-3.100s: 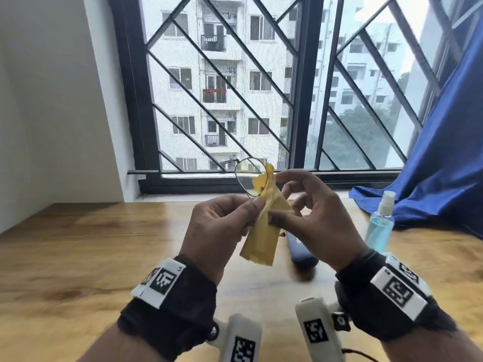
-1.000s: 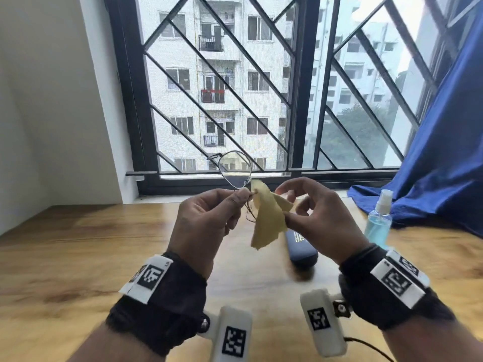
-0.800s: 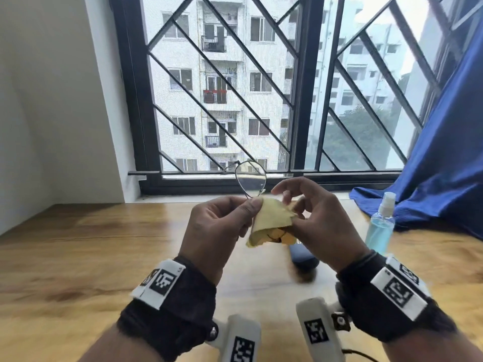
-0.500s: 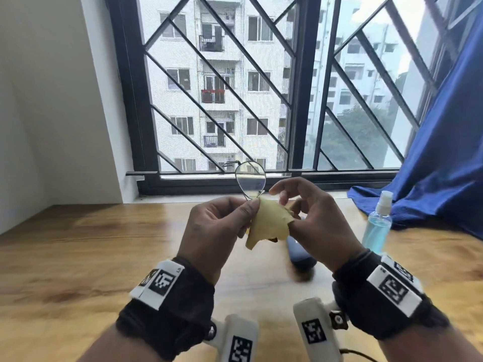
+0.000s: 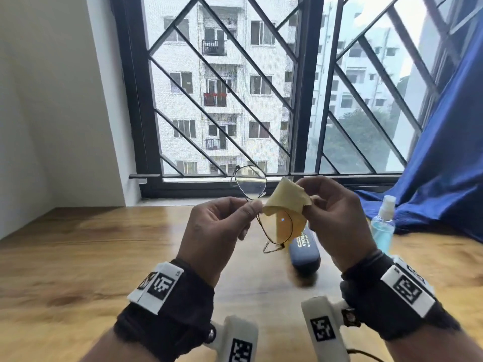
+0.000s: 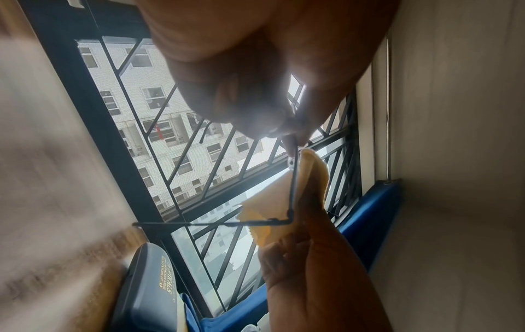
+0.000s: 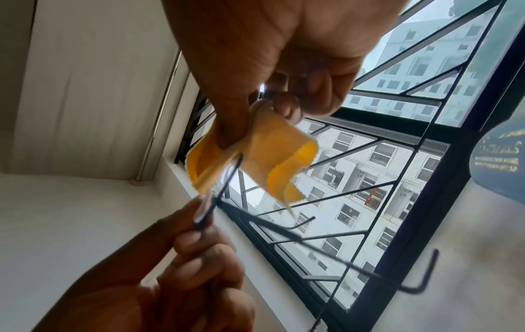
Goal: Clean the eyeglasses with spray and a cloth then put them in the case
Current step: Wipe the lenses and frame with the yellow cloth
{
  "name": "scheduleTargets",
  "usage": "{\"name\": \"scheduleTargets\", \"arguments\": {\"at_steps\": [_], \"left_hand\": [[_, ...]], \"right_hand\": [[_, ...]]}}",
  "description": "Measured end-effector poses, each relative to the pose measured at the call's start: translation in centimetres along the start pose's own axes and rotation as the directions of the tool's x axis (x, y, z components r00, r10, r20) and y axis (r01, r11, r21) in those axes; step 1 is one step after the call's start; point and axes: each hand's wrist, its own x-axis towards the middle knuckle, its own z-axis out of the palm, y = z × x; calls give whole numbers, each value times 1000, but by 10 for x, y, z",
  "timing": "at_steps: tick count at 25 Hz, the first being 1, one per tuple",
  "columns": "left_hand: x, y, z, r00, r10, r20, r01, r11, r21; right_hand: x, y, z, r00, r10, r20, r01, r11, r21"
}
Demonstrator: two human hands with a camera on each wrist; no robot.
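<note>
Thin wire-framed round eyeglasses (image 5: pixel 262 205) are pinched at the bridge by the left hand (image 5: pixel 217 231), apparently to keep the lenses unsmudged. A yellow microfibre cloth (image 5: pixel 286 198) is pinched by the right hand (image 5: pixel 337 220) behind the lower lens for wiping.

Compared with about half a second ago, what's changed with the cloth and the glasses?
The right hand has slid the yellow cloth up off the lower lens, which now shows clear in front of it. The left hand still pinches the eyeglasses at the bridge. The case and spray bottle stay on the table.
</note>
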Motion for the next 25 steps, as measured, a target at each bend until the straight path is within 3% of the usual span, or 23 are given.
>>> {"name": "scheduleTargets", "arguments": {"at_steps": [2,4,10,12,15,19,23,25], "left_hand": [[-2,1,3,999,1,34,-2,1000,22],[-4,0,5,996,14,89,-20,998,65],[-14,5,13,984,93,153,-115,983,143],[-17,10,14,979,131,157,-160,969,187],[-20,14,16,964,187,191,-242,914,326],[-23,18,18,945,235,228,-311,859,407],[-22,17,18,946,248,210,-320,827,462],[-22,16,17,945,259,200,-325,819,473]], "right_hand": [[3,-5,-5,993,-5,-119,6,1000,6],[4,-12,-8,988,-76,-136,66,995,-74],[-4,-25,-1,960,-259,104,276,940,-203],[-2,-25,-5,950,-296,102,312,922,-227],[1,-23,-10,956,-292,17,285,916,-282],[-5,-25,-2,954,-293,67,301,928,-221],[-1,-19,-3,970,-234,-71,204,934,-293],[-4,-17,3,978,-206,-36,190,947,-258]]}}
